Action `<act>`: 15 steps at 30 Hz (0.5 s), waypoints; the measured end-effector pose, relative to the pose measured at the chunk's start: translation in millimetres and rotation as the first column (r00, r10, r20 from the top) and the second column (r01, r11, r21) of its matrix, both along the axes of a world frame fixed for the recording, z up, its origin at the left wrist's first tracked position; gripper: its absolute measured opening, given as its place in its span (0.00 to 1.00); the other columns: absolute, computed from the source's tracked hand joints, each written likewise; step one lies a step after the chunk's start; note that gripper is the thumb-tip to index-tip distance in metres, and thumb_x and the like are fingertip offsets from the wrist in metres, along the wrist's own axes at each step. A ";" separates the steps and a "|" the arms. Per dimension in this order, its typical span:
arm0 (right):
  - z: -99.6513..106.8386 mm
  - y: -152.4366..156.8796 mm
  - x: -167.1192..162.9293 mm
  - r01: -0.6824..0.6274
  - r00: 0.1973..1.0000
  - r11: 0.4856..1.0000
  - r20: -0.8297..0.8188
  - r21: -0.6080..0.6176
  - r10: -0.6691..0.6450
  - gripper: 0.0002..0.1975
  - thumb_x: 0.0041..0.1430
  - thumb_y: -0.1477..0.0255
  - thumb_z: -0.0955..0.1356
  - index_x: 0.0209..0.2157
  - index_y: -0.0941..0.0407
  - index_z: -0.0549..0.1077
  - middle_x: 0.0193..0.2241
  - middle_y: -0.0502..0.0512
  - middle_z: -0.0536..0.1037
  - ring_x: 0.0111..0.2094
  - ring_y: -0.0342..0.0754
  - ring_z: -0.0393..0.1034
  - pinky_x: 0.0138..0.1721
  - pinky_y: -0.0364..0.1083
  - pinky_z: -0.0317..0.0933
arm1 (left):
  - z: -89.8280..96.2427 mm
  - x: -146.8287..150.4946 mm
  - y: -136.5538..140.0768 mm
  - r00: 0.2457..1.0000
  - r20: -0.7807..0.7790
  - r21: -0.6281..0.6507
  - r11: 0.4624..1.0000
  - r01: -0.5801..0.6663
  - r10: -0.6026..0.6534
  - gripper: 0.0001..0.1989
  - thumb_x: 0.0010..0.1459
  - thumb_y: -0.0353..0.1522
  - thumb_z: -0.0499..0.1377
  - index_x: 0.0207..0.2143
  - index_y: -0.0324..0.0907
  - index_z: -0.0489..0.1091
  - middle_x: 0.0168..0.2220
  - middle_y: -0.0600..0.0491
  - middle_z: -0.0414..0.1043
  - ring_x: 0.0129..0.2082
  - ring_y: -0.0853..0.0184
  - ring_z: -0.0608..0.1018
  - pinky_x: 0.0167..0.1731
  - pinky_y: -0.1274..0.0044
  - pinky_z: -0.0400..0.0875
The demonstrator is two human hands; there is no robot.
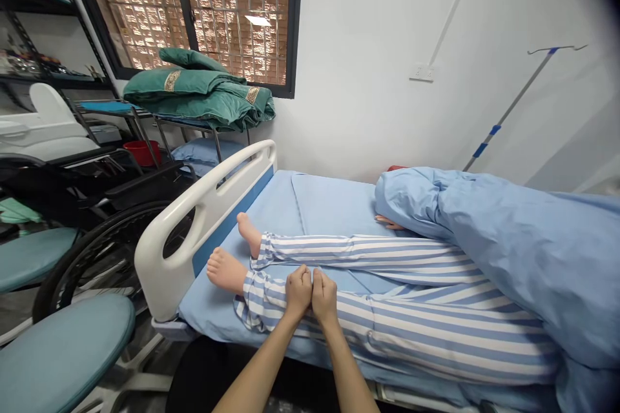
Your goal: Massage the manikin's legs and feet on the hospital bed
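Observation:
Both my hands are closed into fists, side by side over the near lower leg of a lying figure that looks like a care manikin. My left hand (299, 290) rests on the shin of the striped pyjama trousers (411, 322), nearer the foot. Just to its right, my right hand (324, 297) rests on the same leg, with the knuckles almost meeting. I see nothing held in either fist. Two bare feet (227, 271) point toward the footboard. A blue quilt (513, 251) covers the upper body, and a hand (388, 222) sticks out from under it.
The bed's white footboard (169, 232) stands at the left end of the blue sheet (329, 200). Beyond it are a wheelchair (111, 239) and a teal stool seat (68, 355). Green folded bedding (203, 90) lies under the window. An IV pole (513, 103) rises behind the quilt.

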State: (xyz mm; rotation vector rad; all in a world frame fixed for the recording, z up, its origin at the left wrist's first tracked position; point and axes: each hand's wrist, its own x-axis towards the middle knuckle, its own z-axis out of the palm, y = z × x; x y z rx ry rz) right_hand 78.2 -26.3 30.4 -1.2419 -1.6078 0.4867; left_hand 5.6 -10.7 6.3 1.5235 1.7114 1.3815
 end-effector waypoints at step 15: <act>-21.0 9.5 12.0 -0.036 0.961 0.993 -0.277 -0.110 0.004 0.19 0.55 0.64 0.54 0.16 0.57 0.58 0.14 0.49 0.61 0.19 0.40 0.54 0.20 0.40 0.49 | 51.9 30.3 -2.1 0.943 0.324 0.074 0.996 0.058 -0.079 0.09 0.45 0.26 0.42 0.15 0.41 0.49 0.15 0.59 0.49 0.17 0.75 0.57 0.20 0.81 0.53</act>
